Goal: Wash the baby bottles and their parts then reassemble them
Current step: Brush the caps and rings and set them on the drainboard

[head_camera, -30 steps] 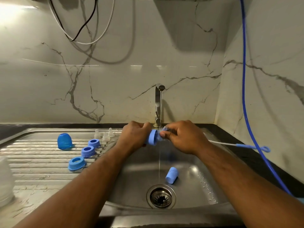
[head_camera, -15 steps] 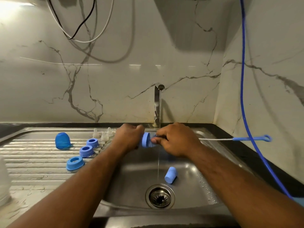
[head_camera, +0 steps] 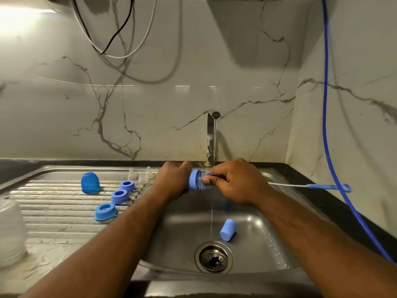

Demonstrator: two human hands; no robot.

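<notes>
Over the steel sink (head_camera: 257, 220), the left hand (head_camera: 171, 182) grips a round blue plastic collar (head_camera: 194, 180); the right hand (head_camera: 237, 183) pinches a wire-stemmed brush (head_camera: 309, 186), bristles at the collar's mouth.

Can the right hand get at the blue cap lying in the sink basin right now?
Probably not yet: the right hand grips the brush. The cap lies uncovered below it, though.

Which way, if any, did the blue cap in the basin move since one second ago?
No. The blue cap keeps its place up and right of the drain.
</notes>
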